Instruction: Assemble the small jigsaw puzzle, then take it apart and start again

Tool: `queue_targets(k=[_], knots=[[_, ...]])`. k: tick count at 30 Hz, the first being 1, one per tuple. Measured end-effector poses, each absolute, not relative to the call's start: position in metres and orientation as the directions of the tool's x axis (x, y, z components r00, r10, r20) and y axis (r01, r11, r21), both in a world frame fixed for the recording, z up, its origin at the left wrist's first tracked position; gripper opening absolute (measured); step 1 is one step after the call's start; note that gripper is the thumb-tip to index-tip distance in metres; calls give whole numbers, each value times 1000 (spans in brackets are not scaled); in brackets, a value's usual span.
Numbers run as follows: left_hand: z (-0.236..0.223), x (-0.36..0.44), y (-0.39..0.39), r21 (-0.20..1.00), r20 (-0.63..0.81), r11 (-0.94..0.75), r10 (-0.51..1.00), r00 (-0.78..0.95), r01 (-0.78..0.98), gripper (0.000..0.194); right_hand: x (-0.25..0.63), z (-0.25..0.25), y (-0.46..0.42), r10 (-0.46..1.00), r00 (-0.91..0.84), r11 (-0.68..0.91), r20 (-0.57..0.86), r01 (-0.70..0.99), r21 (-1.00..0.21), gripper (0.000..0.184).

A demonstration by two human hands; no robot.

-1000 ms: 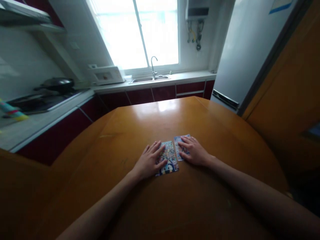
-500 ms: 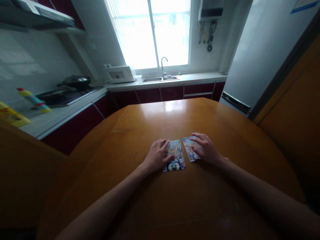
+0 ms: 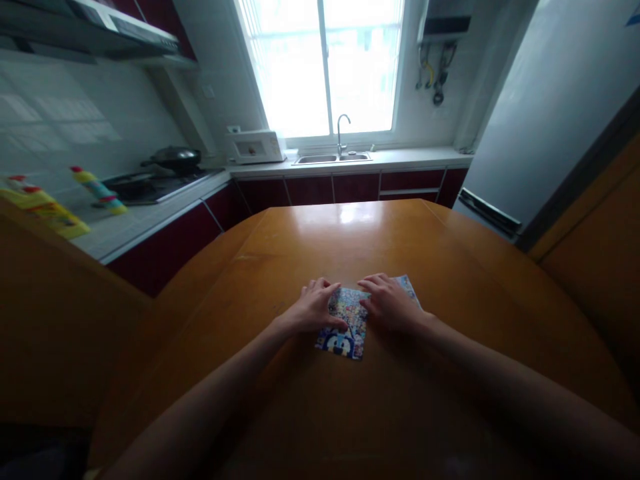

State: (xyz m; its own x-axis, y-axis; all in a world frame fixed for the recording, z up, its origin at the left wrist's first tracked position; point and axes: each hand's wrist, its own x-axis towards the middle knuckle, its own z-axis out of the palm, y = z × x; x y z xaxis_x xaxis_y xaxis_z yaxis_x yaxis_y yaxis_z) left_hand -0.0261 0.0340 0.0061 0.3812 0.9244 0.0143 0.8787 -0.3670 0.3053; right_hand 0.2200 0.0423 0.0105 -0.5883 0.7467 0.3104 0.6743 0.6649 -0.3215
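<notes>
A colourful picture sheet (image 3: pixel 344 337), printed with a crowded pattern and a blue cartoon face at its near end, lies on the wooden table. Over its left edge rests my left hand (image 3: pixel 314 308), thumb and fingers spread apart. My right hand (image 3: pixel 393 305) is at the sheet's right edge, fingers loosely bent and apart, the fingertips at its upper right corner. Behind and partly under that hand lies a second printed sheet (image 3: pixel 408 287); only its far right part shows. Neither hand has a sheet lifted off the table.
The wooden table (image 3: pixel 345 250) has a rounded outline. Beyond it run a counter with a sink (image 3: pixel 315 160), a microwave (image 3: pixel 256 147) and a stove with a covered wok (image 3: pixel 175 159). Bottles (image 3: pixel 100 190) stand at the left; a fridge (image 3: pixel 505 127) is at the right.
My right hand has moved left, from the second sheet to the first sheet's right edge. The first sheet has turned slightly. The camera view has shifted a little left.
</notes>
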Motion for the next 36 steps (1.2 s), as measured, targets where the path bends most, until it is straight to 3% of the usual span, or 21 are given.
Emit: queue_targets(k=[4,7,10,13,15,19,26,30,36], knots=[[11,-29,32,305,-21,-337,933,360,891,94,195,21,45,763,-633,646,132,737,-196,24],[10,-30,32,294,-28,-328,936,351,898,93,185,24,48,810,-583,580,59,783,-226,34],[8,-30,37,338,10,-323,940,340,884,65,178,25,57,814,-581,557,-1,781,-284,38],[4,-31,43,473,90,-350,932,351,809,29,171,23,64,787,-617,580,-10,746,-329,22],[2,-34,45,570,130,-389,912,388,723,20,167,22,66,773,-634,596,13,719,-359,6],[-3,-40,46,650,215,-459,876,433,606,22,168,15,65,765,-633,616,117,668,-417,11],[-8,-40,43,784,282,-397,913,296,477,27,177,-8,68,782,-501,575,371,350,-739,13],[-6,-36,42,784,336,-439,895,295,439,27,176,-11,68,787,-469,569,401,298,-767,16],[-5,-32,41,684,464,-554,832,304,475,20,175,-15,66,758,-491,621,430,339,-707,13]])
